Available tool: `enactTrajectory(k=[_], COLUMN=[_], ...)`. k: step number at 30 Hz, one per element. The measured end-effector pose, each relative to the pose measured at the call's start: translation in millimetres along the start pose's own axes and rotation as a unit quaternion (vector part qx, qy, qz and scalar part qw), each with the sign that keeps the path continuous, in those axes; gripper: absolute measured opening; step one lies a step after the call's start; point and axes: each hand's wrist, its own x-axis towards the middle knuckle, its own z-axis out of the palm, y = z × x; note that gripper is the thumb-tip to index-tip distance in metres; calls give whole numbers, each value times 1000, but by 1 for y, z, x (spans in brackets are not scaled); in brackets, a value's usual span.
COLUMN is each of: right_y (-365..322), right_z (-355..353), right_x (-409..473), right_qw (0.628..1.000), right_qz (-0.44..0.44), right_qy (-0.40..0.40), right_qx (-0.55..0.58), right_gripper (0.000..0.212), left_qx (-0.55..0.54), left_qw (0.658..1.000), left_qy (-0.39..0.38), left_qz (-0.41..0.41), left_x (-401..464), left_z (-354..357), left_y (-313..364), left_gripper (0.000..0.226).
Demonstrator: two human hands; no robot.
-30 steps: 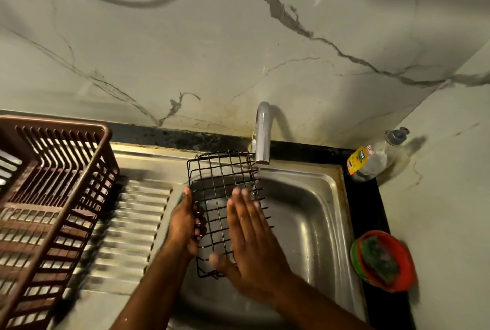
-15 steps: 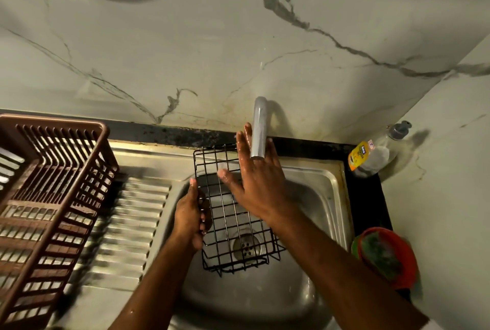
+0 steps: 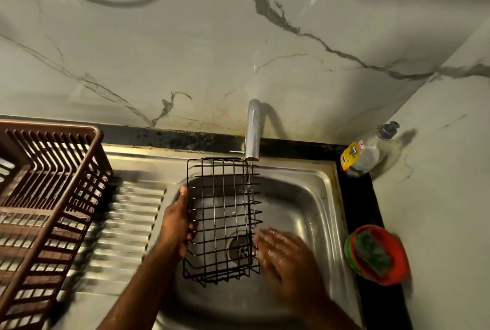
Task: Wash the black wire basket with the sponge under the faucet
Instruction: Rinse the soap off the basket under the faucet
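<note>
The black wire basket (image 3: 222,218) hangs over the steel sink (image 3: 305,197), held at its left edge by my left hand (image 3: 179,226), whose fingers curl round the wires. A thin stream of water runs from the chrome faucet (image 3: 252,130) onto the basket's right side. My right hand (image 3: 283,255), blurred and with fingers straight, is beside the basket's lower right edge and holds nothing. The green sponge (image 3: 373,251) lies in a red bowl (image 3: 397,263) on the right counter.
A brown plastic dish rack (image 3: 50,197) stands on the ribbed drainboard (image 3: 127,223) at the left. A dish soap bottle (image 3: 363,154) leans in the back right corner. The drain (image 3: 240,246) shows through the basket. The marble wall rises behind the sink.
My right hand has come down from the faucet to the basket's lower right edge. Water now runs from the faucet. The left hand keeps its hold on the basket.
</note>
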Motion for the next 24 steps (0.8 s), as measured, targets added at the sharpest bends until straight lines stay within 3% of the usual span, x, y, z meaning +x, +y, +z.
enactTrajectory(k=[2, 4, 5, 7, 8, 9, 11, 14, 18, 19, 22, 24], right_y=[1, -5, -8, -20, -24, -29, -36, -42, -37, -32, -13, -8], right_z=[-15, -31, -38, -49, -53, -56, -57, -57, -58, -57, -50, -43], right_x=[33, 79, 103, 148, 164, 177, 191, 194, 174, 166, 136, 117], right_qw=[988, 947, 903, 750, 674, 622, 584, 589, 642, 669, 797, 839], right_qz=[113, 216, 272, 359, 387, 407, 421, 428, 424, 423, 413, 412], right_qy=[88, 140, 132, 86, 66, 48, 22, 21, 45, 63, 125, 134], right_qx=[58, 194, 304, 549, 625, 667, 694, 686, 638, 608, 422, 329], right_gripper=[28, 19, 18, 18, 20, 22, 22, 22, 22, 21, 18, 22], left_qx=[-18, -58, -75, -73, -64, -58, -66, -80, -60, -53, -23, 7], left_qw=[1000, 997, 995, 995, 995, 995, 994, 993, 994, 993, 993, 994], left_qy=[-12, -39, -48, -59, -65, -73, -77, -73, -80, -86, -97, -89], left_qz=[-12, -33, -40, -41, -38, -34, -27, -39, -52, -53, -68, -70], left_x=[1, 4, 6, 10, 10, 9, 8, 8, 8, 7, 2, -3], left_z=[0, 1, 0, 0, 1, 1, 1, -5, -11, -11, -3, 8], left_y=[-2, -3, -4, -6, -6, -6, -7, -9, -11, -11, -8, -5], left_gripper=[56, 50, 49, 49, 50, 50, 46, 46, 49, 50, 54, 54])
